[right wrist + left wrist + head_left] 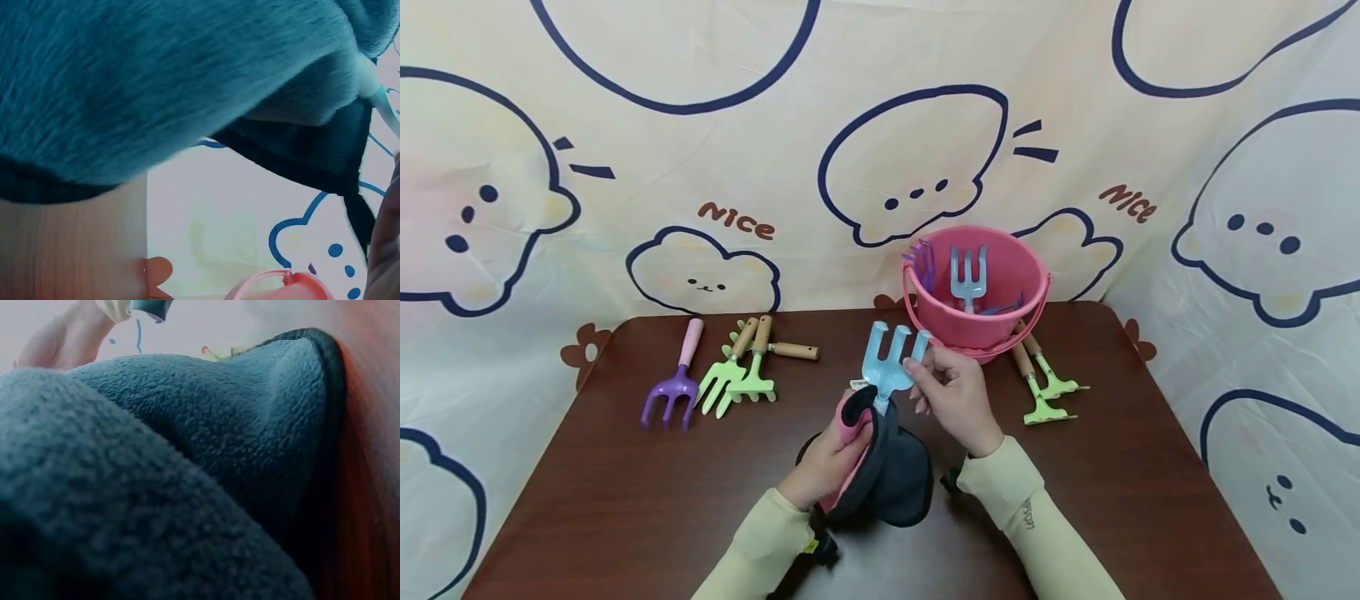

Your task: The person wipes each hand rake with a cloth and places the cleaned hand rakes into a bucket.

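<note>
My left hand (831, 458) grips a dark teal fleece cloth (887, 475) with black edging and a pink side. A light blue toy hand fork (886, 367) stands tines up out of the folded cloth, which hides its handle. Beside it, my right hand (951, 396) pinches the fork's right tine between thumb and fingers. Fleece (187, 425) fills most of the left wrist view, with part of a hand (69, 337) behind it. In the right wrist view the cloth (175, 81) covers the upper part, and fingers (384, 244) show at the right edge.
A pink bucket (940, 321) at the back holds another light blue fork (968, 279) and a purple tool (922, 265). Green rakes (1045, 408) with wooden handles lie right of it. At the left lie a purple fork (672, 392) and several green tools (752, 383).
</note>
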Tool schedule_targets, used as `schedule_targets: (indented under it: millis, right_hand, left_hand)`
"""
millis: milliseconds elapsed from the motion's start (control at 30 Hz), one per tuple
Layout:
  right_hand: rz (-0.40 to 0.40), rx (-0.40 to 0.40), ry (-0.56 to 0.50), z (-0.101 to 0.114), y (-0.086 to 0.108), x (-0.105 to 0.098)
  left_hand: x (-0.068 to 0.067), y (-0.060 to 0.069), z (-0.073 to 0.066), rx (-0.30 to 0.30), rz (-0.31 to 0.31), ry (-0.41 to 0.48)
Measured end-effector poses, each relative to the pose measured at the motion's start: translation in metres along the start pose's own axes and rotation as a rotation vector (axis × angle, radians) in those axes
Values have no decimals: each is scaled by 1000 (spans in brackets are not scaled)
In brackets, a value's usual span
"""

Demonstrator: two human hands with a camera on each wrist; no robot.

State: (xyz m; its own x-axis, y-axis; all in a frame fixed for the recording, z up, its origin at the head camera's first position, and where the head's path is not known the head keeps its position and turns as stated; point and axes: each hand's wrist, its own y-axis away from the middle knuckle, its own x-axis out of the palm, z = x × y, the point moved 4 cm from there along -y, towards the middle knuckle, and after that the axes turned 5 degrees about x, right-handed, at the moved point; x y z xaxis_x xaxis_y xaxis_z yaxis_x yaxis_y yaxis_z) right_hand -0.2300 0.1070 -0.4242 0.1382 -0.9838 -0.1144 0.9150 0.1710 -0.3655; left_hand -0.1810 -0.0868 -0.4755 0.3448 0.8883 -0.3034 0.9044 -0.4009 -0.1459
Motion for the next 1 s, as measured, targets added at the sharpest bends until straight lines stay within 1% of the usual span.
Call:
schedule_targets:
  millis: [33, 100, 133, 200, 233, 333, 367, 433, 500, 567, 633, 733, 800, 867, 933, 1000]
  right_hand:
    - [-18, 7, -14, 0, -1, -2]
    - [-64, 37, -36, -1, -2, -8]
    - [-91, 53, -50, -2, -3, -11]
    - [-150, 87, -83, -4, -4, -18]
    - [-179, 96, -101, -4, -5, -21]
    - [-256, 87, -142, -2, -7, -33]
    - [-283, 77, -170, 0, -7, -37]
    - [-350, 41, -226, 4, -8, -49]
    - [-440, 4, -287, 7, -9, -63]
    - [-543, -24, -334, 9, -9, -79]
    - [-636, -41, -339, 9, -8, -94]
    - [-719, -21, -322, 6, -7, -108]
    - [-741, 17, -307, 1, -7, -112]
    - [-734, 77, -285, -5, -9, -114]
    - [-699, 148, -276, -11, -11, -113]
    - [-636, 217, -261, -16, -14, -111]
  left_hand:
    - [2, -2, -8, -13, 11, -8]
    - [3, -4, -19, 17, 51, -12]
    - [3, -6, -18, 52, 77, -2]
    - [3, -9, -8, 89, 127, -6]
    - [3, -10, -3, 93, 145, -12]
    - [-1, -14, 11, 107, 185, 25]
    - [-3, -14, 14, 94, 186, 30]
    - [-9, -15, 18, 76, 161, 28]
    - [-14, -16, 20, 43, 118, 22]
    - [-20, -16, 22, 22, 75, 35]
    - [-24, -16, 23, 2, 36, 53]
    - [-28, -15, 25, -16, 1, 87]
    - [-29, -15, 28, -28, -13, 92]
    - [-29, -14, 30, -41, -17, 103]
    - [-29, -14, 31, -50, -17, 109]
    - [-29, -14, 32, -56, -16, 112]
